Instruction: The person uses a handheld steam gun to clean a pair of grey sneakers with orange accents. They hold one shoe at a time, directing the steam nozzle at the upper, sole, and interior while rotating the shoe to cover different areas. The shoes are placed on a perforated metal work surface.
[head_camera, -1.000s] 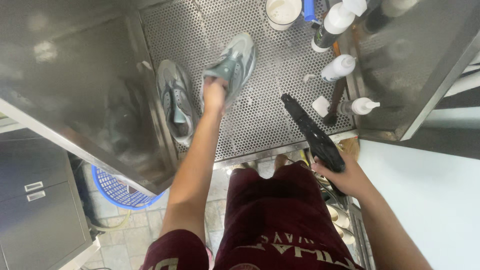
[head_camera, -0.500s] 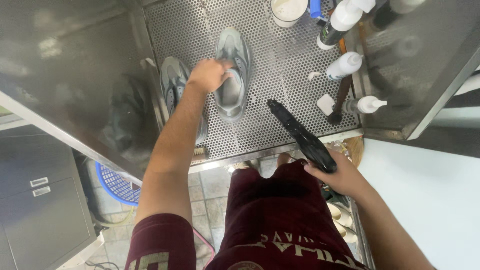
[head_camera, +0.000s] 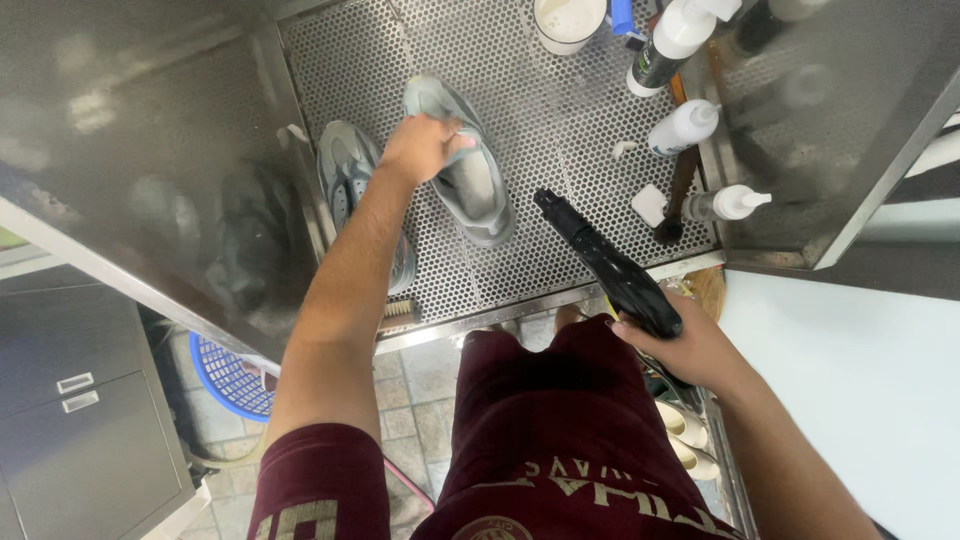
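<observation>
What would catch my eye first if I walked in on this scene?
Probably the grey sneaker lying on the perforated steel tray, with the left hand resting on its opening. Next, the black spray gun in the right hand, its nozzle aimed toward that shoe. A second grey sneaker lies left of the first.

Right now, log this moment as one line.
left hand: grips grey shoe on perforated tray | right hand: holds black spray gun aimed at tray | second shoe: lies beside
</observation>
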